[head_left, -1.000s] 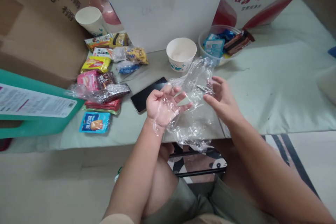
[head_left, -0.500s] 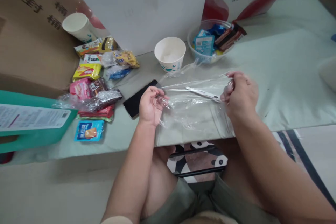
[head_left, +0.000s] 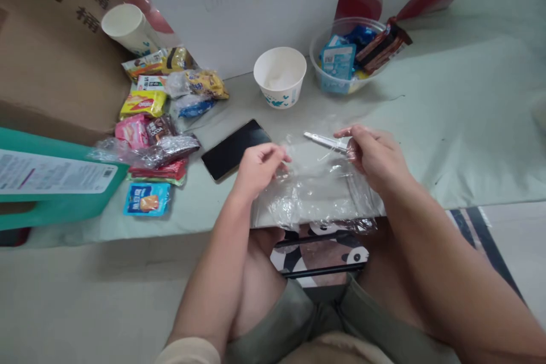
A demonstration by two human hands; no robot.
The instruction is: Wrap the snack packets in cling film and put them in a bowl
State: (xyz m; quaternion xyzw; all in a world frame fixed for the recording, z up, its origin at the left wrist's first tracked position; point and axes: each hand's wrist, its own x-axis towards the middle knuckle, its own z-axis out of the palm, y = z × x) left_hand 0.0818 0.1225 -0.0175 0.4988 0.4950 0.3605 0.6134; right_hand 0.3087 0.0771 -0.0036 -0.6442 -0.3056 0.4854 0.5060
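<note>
A clear, crinkled plastic bag (head_left: pixel 315 190) spreads between my hands, its lower part reaching over the table's front edge. My left hand (head_left: pixel 261 169) has its fingers curled together at the bag's left side, beside a black phone (head_left: pixel 234 149). On the other side, my right hand (head_left: pixel 375 156) is closed on the bag, with the index finger extended to the left. A slim white stick-like thing (head_left: pixel 324 141) points left from by the right fingers. Whether that hand touches it, I cannot tell. Behind the bag stands a white paper bowl (head_left: pixel 281 91) with a leaf print.
Several wrapped snacks (head_left: pixel 145 105) lie at left beside a cardboard box (head_left: pixel 51 68) and a green container (head_left: pixel 85 205). A paper cup (head_left: pixel 123 23) leans behind them. A clear plastic bowl (head_left: pixel 318 71) holds more packets, and a white box (head_left: pixel 239 11) stands behind.
My hands have come closer together. The plastic bag, stretched taut between them before, now sits slacker and lower, over the table edge. The whole view has shifted slightly.
</note>
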